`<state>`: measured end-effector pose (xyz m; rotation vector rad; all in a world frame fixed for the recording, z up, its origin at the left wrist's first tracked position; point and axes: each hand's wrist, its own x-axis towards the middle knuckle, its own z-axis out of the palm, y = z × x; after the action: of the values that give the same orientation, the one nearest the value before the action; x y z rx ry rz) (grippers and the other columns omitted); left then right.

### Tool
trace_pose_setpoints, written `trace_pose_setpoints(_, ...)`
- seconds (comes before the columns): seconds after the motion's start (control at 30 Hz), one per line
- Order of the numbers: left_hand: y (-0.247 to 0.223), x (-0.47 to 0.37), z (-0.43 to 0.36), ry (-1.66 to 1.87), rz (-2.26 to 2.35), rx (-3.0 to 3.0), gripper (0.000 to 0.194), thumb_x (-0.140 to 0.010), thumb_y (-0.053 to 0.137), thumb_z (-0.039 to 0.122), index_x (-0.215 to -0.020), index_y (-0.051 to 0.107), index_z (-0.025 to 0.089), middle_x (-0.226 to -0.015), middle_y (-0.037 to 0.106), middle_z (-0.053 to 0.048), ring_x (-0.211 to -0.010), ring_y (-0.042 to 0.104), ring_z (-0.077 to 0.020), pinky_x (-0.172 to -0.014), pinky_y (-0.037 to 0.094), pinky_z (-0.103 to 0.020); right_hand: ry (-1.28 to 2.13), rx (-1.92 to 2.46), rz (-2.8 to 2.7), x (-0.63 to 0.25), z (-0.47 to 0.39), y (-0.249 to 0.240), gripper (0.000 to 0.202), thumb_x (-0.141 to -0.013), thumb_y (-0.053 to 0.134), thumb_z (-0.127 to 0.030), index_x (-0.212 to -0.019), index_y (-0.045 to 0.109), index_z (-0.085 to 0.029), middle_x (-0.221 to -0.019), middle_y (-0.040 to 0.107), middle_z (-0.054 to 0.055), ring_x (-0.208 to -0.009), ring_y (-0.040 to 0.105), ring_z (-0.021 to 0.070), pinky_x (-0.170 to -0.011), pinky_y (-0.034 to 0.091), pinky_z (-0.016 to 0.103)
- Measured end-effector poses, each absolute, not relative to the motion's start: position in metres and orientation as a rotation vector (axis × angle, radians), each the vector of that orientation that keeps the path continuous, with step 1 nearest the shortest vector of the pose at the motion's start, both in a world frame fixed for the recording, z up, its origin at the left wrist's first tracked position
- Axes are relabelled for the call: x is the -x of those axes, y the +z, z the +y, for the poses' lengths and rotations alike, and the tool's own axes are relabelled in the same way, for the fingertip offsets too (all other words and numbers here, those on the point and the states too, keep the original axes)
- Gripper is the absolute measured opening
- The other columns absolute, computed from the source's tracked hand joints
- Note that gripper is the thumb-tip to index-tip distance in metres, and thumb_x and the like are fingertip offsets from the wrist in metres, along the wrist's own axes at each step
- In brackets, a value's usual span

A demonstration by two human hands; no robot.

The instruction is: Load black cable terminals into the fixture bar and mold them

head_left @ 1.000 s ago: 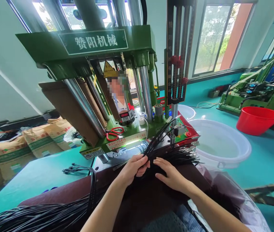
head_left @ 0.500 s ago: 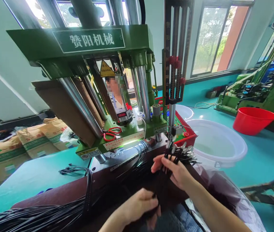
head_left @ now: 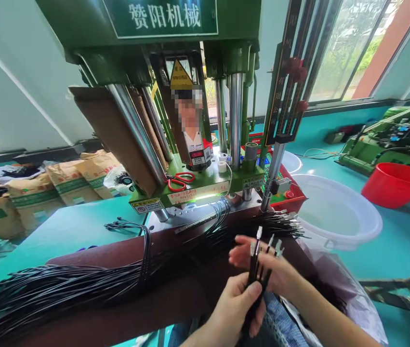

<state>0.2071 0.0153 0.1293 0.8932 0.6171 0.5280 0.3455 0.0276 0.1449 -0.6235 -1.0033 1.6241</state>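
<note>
Head view shows the left hand [head_left: 241, 301] with its grip clamped around a bundle of black cables [head_left: 253, 264], thumb across the front, the silver connectors [head_left: 259, 233] pointing up above it. The right hand [head_left: 282, 270] is at the upper part of that bundle, its fingers extended behind the cables; whether its grip is closed on any of them cannot be told. The bundle is held near the front of the brown table [head_left: 168, 308], above the blue checked cloth [head_left: 280, 313] on the person's lap. Along the table lies a long pile of black cables [head_left: 82, 284], and past the hands a cluster of metal-tipped ends [head_left: 284, 222] fans toward the right. Behind stands a green press [head_left: 197, 190], with red-handled scissors [head_left: 180, 181] resting on its ledge. Farther right, on the floor, are a round white tub [head_left: 338, 207] and a red bucket [head_left: 396, 185].
</note>
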Motion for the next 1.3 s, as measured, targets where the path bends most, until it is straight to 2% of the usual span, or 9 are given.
trace_pose_setpoints(0.3, 0.143, -0.219, 0.028, 0.515, 0.599, -0.902, 0.046, -0.070, 0.059, 0.056, -0.079, 0.054, 0.011, -0.041, 0.047, 0.004, -0.028, 0.036, -0.0050, -0.030, 0.023, -0.017, 1.352, 0.982, -1.150, -0.384, 0.048, 0.199, 0.025, -0.080, 0.058, -0.030, -0.102, 0.066, -0.019, -0.107, 0.065, 0.008, -0.092, 0.063, 0.0209, -0.086, 0.046, 0.036)
trace_pose_setpoints(0.43, 0.162, -0.239, 0.045, 0.514, 0.575, -1.029, 0.042, -0.073, 0.056, 0.053, -0.077, 0.054, 0.011, -0.041, 0.046, 0.005, -0.029, 0.033, -0.0041, -0.030, 0.021, -0.017, 1.256, 0.876, -0.943, -0.401, 0.048, 0.198, 0.039, -0.077, 0.063, -0.027, -0.116, 0.057, -0.028, -0.104, 0.067, 0.006, -0.092, 0.064, 0.0209, -0.084, 0.048, 0.036)
trace_pose_setpoints(0.57, 0.181, -0.263, 0.063, 0.556, 0.511, -1.222, 0.039, -0.077, 0.051, 0.052, -0.074, 0.054, 0.013, -0.041, 0.043, 0.006, -0.030, 0.030, -0.0033, -0.031, 0.018, -0.017, 1.316, 0.653, -0.840, -0.409, 0.041, 0.186, 0.054, -0.069, 0.068, -0.046, -0.117, 0.058, -0.025, -0.120, 0.060, 0.008, -0.113, 0.052, 0.0271, -0.096, 0.041, 0.041)
trace_pose_setpoints(0.63, 0.183, -0.273, 0.069, 0.587, 0.504, -1.309, 0.041, -0.078, 0.049, 0.054, -0.068, 0.051, 0.014, -0.039, 0.041, 0.007, -0.030, 0.029, -0.0035, -0.031, 0.018, -0.017, 1.344, 0.647, -0.842, -0.406, 0.035, 0.180, 0.057, -0.065, 0.070, -0.049, -0.115, 0.061, -0.023, -0.120, 0.059, 0.010, -0.114, 0.051, 0.0297, -0.093, 0.044, 0.043)
trace_pose_setpoints(0.8, 0.175, -0.284, 0.081, 0.474, 0.506, -1.505, 0.053, -0.081, 0.037, 0.060, -0.052, 0.044, 0.016, -0.040, 0.043, 0.003, -0.030, 0.032, -0.0052, -0.032, 0.022, -0.019, 1.318, 0.829, -0.715, -0.395, 0.029, 0.175, 0.023, -0.074, 0.066, -0.036, -0.092, 0.070, -0.021, -0.094, 0.070, 0.008, -0.087, 0.065, 0.0277, -0.067, 0.056, 0.041)
trace_pose_setpoints(0.97, 0.187, -0.278, 0.107, 0.650, 0.575, -1.758, 0.047, -0.088, 0.029, 0.049, -0.078, 0.059, 0.015, -0.070, 0.063, -0.004, -0.062, 0.058, -0.0133, -0.056, 0.043, -0.023, 1.032, 0.880, -0.651, -0.400, 0.035, 0.169, 0.017, -0.070, 0.070, -0.033, -0.083, 0.072, -0.022, -0.088, 0.071, 0.004, -0.090, 0.063, 0.0234, -0.085, 0.049, 0.039)
trace_pose_setpoints(1.13, 0.216, -0.290, 0.140, 0.814, 0.908, -2.424, 0.038, -0.092, 0.029, 0.038, -0.090, 0.061, 0.017, -0.083, 0.066, -0.007, -0.082, 0.060, -0.0194, -0.077, 0.042, -0.031, 0.834, 1.002, -0.775, -0.400, 0.018, 0.160, 0.017, -0.076, 0.064, -0.038, -0.084, 0.072, -0.025, -0.093, 0.070, 0.003, -0.099, 0.059, 0.0227, -0.097, 0.038, 0.038)
trace_pose_setpoints(1.23, 0.218, -0.304, 0.141, 0.775, 0.878, -2.621, 0.032, -0.087, 0.043, 0.039, -0.108, 0.056, 0.019, -0.104, 0.063, -0.010, -0.101, 0.054, -0.0260, -0.085, 0.039, -0.038, 0.774, 1.056, -0.901, -0.400, 0.004, 0.158, 0.017, -0.080, 0.060, -0.037, -0.088, 0.071, -0.026, -0.098, 0.068, 0.003, -0.101, 0.057, 0.0229, -0.098, 0.037, 0.039)
trace_pose_setpoints(1.3, 0.212, -0.308, 0.132, 0.770, 0.800, -2.519, 0.035, -0.084, 0.049, 0.037, -0.113, 0.053, 0.018, -0.107, 0.061, -0.010, -0.103, 0.052, -0.0258, -0.086, 0.039, -0.038, 0.698, 1.095, -0.958, -0.400, -0.002, 0.159, 0.017, -0.081, 0.060, -0.034, -0.091, 0.070, -0.026, -0.106, 0.065, 0.004, -0.106, 0.053, 0.0233, -0.100, 0.035, 0.039)
